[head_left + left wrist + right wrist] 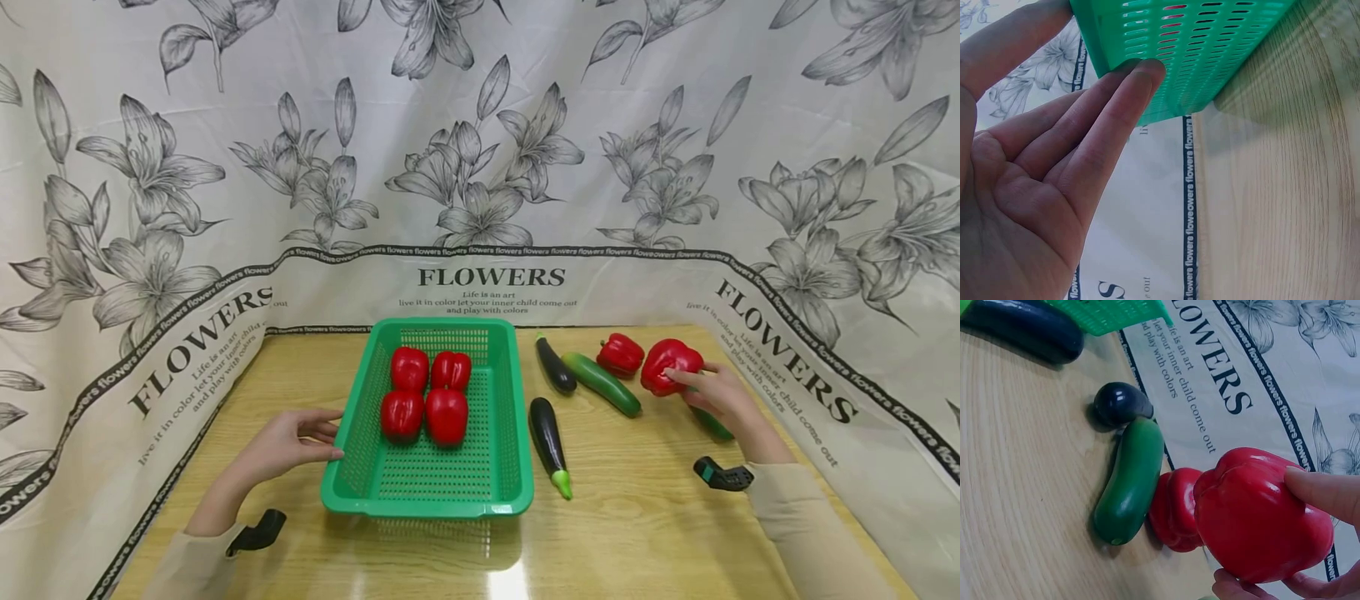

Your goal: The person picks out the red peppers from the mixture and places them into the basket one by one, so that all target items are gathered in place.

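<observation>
In the head view, my right hand (716, 390) holds a red bell pepper (670, 365) raised at the right, thumb on one side and fingers under it. The right wrist view shows this bell pepper (1260, 515) close up. A second red bell pepper (621, 356) lies just left of it on the table. My left hand (291, 443) is at the left side of a green plastic basket (523, 450). In the left wrist view, its straight fingers (1107, 134) touch the perforated outer wall, with the thumb at the rim. Several red bell peppers (402, 414) sit together inside the basket.
Right of the basket lie two eggplants, one near (550, 442) and one farther back (555, 365). A green zucchini (603, 385) lies beside the far one. Another green vegetable (712, 423) is partly hidden under my right hand. Flower-printed cloth (487, 287) borders the wooden table (622, 517).
</observation>
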